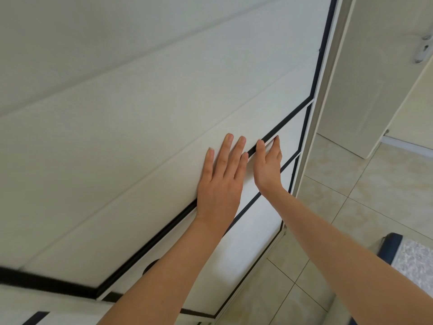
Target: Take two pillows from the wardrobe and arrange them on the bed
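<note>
The white wardrobe door (131, 141), edged with black trim, fills most of the view at a tilt. My left hand (220, 184) lies flat against this panel with its fingers spread, holding nothing. My right hand (268, 165) is just to its right, thumb and fingers pinched on the panel's edge at the black seam. A second white panel (236, 252) sits beside that seam. No pillows are visible; the wardrobe's inside is hidden. A corner of the bed (408, 261), navy-edged with a pale patterned cover, shows at the lower right.
A white room door (365, 85) stands open at the right, with a metal hinge near its top. Beige floor tiles (351, 198) stretch between the wardrobe and the bed corner.
</note>
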### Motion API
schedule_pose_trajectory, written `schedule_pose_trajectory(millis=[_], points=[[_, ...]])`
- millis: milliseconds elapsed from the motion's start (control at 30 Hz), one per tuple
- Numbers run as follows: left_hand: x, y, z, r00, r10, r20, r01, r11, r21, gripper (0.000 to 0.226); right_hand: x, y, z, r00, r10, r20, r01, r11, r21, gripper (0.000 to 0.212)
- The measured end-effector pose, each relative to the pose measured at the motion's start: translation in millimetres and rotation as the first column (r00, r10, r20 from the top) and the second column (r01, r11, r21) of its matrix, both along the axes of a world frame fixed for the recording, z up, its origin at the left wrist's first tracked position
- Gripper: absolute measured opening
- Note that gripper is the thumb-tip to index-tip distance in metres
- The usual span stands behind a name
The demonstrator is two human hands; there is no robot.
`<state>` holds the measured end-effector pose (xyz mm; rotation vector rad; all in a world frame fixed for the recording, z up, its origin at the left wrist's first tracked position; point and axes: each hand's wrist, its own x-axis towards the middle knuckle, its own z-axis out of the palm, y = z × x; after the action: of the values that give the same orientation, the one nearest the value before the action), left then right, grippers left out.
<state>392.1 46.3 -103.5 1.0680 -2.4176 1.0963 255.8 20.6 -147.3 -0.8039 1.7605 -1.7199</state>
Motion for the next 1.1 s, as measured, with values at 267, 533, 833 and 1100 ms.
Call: schedule_pose_trajectory(millis=[267,533,833,1100], points=[[-28.3,-11.7,-1.4,1.000,-0.005,0.013,0.005,1.000,-0.008,0.064,-26.9,-14.6,-0.8,0.999,-0.016,-0.032,0.016,1.000,0.007,0.073],[-30.4,-14.7,-3.6,1.000,-0.003,-0.001,0.003,1.000,-0.020,0.065,-33.1,-16.3,-5.7,0.998,0.005,-0.061,-0.004,1.000,0.010,0.075],[-31.5,-9.8,3.9,0.997,-0.047,-0.057,0.051,0.995,0.083,0.058,-43.5,-13.3,-2.5,0.993,0.052,-0.103,-0.045,0.997,0.062,0.078],[-25.7,9.4,15.6,0.977,-0.114,-0.179,0.146,0.973,0.179,0.058,-52.1,20.1,10.8,0.945,0.016,-0.326,0.043,0.984,0.171,0.061]])
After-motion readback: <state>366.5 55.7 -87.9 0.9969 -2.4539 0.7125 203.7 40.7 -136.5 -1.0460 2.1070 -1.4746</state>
